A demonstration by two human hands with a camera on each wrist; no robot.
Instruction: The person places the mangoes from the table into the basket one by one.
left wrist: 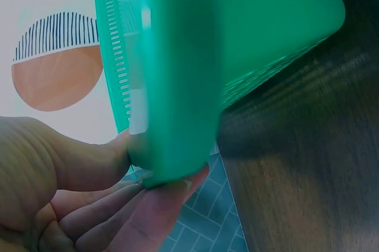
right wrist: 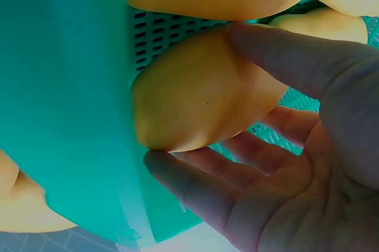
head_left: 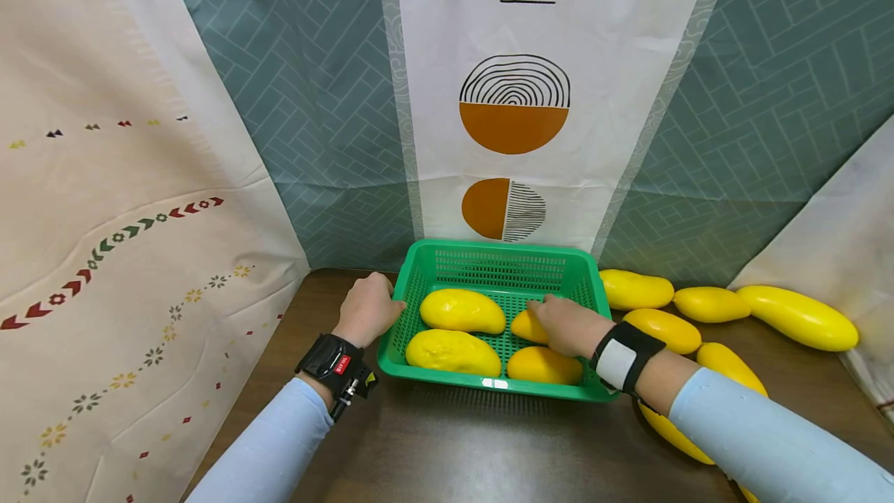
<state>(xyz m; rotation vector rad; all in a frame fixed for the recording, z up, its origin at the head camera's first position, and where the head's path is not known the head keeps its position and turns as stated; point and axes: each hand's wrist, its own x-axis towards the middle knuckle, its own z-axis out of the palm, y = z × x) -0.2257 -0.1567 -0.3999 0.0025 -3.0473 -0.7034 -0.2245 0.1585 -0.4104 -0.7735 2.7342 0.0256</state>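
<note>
1. Head view, and here's the layout: a green basket (head_left: 436, 376) sits at the back edge of the table (head_left: 419, 441), the left hand (head_left: 366, 309) on its left rim, the right hand (head_left: 573, 324) down inside.
2. The held fruit (head_left: 528, 326), yellow, is in the basket's right half, largely covered by that right hand from up here; the front fruit (head_left: 545, 365) lies by the front right corner, and two left-end fruits (head_left: 462, 310) lie one behind the other.
3. Over to the right wrist, and it uncovers plenty: thumb on one side, fingers on the other, that grip is clamped on the held fruit, dark specks on its skin, slotted basket floor beneath.
4. Left wrist, and there's the pinch the head view hides: thumb against fingers, this grip clamped on the basket's rim.
5. Only the head view takes in the full spread of loose fruits (head_left: 799, 317) toward the table's right edge!
</note>
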